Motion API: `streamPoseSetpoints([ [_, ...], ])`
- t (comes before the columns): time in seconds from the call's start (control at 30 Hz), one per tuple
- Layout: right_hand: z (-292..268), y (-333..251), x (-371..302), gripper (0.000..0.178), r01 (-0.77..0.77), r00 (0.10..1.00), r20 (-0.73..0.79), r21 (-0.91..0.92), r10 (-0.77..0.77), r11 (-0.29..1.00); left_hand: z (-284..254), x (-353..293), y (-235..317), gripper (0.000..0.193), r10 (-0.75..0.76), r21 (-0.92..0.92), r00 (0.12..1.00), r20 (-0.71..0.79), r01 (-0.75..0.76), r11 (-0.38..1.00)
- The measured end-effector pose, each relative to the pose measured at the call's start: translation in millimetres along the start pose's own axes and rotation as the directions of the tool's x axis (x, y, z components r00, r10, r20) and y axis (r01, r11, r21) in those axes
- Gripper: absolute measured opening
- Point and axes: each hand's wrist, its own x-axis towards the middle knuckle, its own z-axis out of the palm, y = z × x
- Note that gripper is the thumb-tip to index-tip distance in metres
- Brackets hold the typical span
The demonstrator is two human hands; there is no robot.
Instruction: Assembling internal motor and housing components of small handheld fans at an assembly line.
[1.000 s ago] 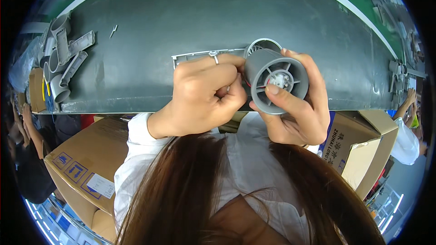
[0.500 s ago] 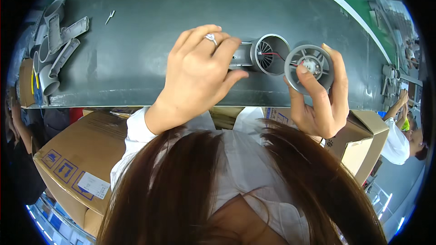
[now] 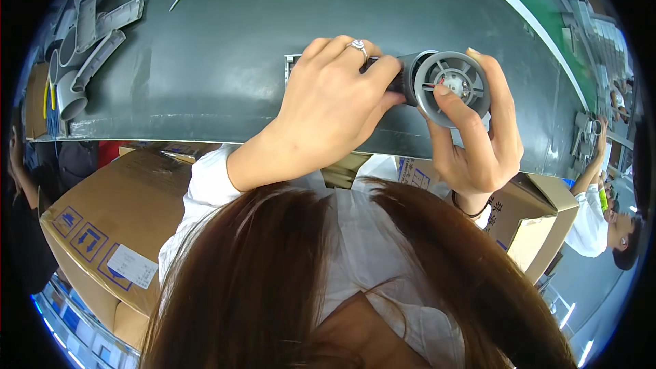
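Note:
My left hand (image 3: 338,96), a ring on one finger, is closed over the handle of a grey hair dryer housing (image 3: 408,68). The handle's end sticks out past my knuckles, and most of the handle is hidden under the palm. Between thumb and fingers, my right hand (image 3: 482,147) grips a round grey fan holder (image 3: 456,85) with spokes and a small motor at its centre. The holder sits in front of the housing's round opening and covers most of it. Whether the two parts touch cannot be made out.
Several grey housing parts (image 3: 85,48) lie piled at the left of the dark table (image 3: 225,41). A small pale piece (image 3: 178,0) lies farther back. Cardboard boxes (image 3: 130,198) stand below the near edge. A person in white (image 3: 591,222) is at the far right.
My left hand has moved right and closed on the housing's handle. The fan holder has shifted slightly left and away, now overlapping the housing's opening. The whole view has also shifted a little.

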Motion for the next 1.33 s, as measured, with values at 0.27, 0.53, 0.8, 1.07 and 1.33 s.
streamPoseSetpoints([
  [0.27, -1, 3, -1, 0.03, -0.039, 0.998, -0.052, 0.049, 0.042, 0.998, 3, 5, 5, 0.015, -0.005, -0.015, 0.999, 0.045, 0.006, 1.0],
  [0.53, 1, 7, -2, 0.035, -0.144, 0.987, -0.01, 0.364, 0.159, 0.92, 1, 6, 6, 0.009, -0.013, 0.035, 0.994, 0.111, 0.009, 0.999],
  [0.8, 10, -3, -9, 0.032, -0.459, 0.839, 0.08, 0.634, 0.538, 0.622, -1, 3, 11, 0.011, -0.132, -0.004, 0.979, 0.153, 0.134, 0.991],
  [1.07, 31, 2, -25, 0.034, -0.231, 0.879, -0.152, 0.693, 0.452, 0.683, 4, 1, 7, 0.014, -0.064, 0.019, 0.993, 0.098, 0.063, 0.998],
  [1.33, 8, 9, -30, 0.029, -0.28, 0.934, 0.044, 0.703, 0.354, 0.653, 8, -2, 7, 0.012, -0.005, 0.062, 0.999, 0.033, 0.003, 0.998],
])
